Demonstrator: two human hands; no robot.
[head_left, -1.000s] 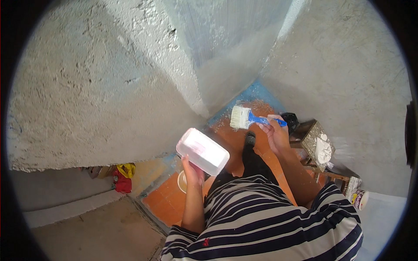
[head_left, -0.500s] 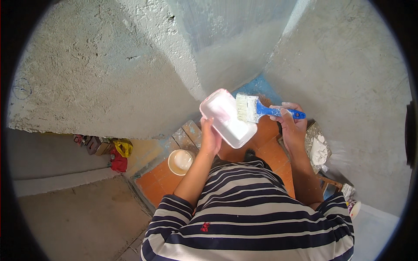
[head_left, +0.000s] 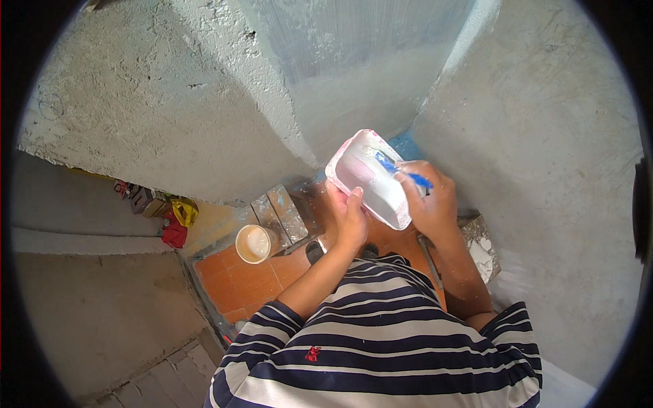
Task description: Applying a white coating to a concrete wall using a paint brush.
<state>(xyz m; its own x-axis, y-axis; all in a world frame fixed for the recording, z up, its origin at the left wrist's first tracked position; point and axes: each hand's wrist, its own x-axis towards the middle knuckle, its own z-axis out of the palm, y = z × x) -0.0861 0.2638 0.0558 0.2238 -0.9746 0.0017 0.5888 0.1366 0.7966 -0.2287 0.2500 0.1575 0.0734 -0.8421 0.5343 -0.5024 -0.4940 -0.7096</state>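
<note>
A white rectangular tray with pinkish stains on its rim tilts in front of me, gripped along its near left side by my left hand. White paint coats its inside. My right hand is closed round the blue handle of a paintbrush. The brush's head points down into the upper part of the tray, and its bristles are mostly lost against the white paint.
A pale bucket with white liquid stands on the orange tiled floor, beside a paint-spotted wooden step. Rough grey walls rise ahead. At the left lie red and yellow bags; at the right, a white-smeared block.
The brush has turned from lying level over the tray's right edge to pointing down inside it. My right hand has moved left and lower, and the tray has shifted slightly right.
</note>
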